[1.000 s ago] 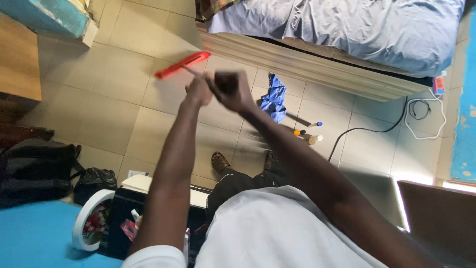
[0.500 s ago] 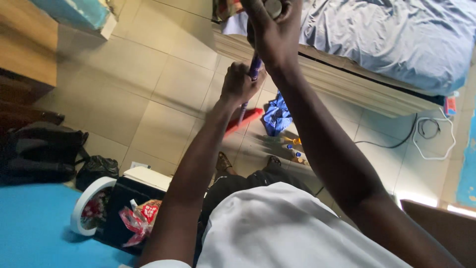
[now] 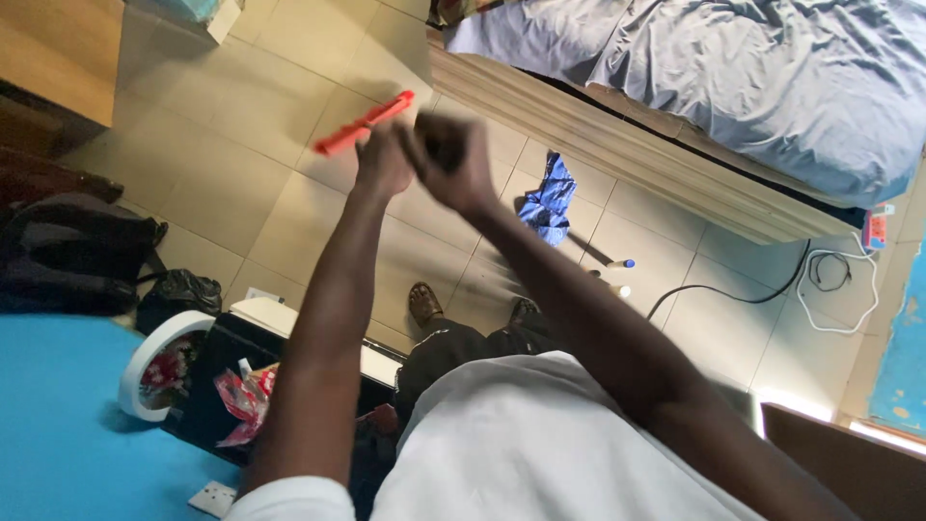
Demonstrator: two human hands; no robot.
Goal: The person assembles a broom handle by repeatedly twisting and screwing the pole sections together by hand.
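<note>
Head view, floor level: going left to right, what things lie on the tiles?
Black bag → white round frame → blue cloth → small bottles → white cable coil.

Materials and finishes, placed from the bed

Bed [image 3: 733,77]: matt grey cloth sheet, wooden frame. Beside it: glossy floor tiles [image 3: 241,145], crumpled blue cloth [image 3: 548,198]. Farther out: smooth red plastic brush head [image 3: 364,123].

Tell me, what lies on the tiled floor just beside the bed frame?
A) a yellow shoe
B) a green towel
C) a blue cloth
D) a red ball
C: a crumpled blue cloth lies on the tiled floor next to the wooden bed frame.
</note>
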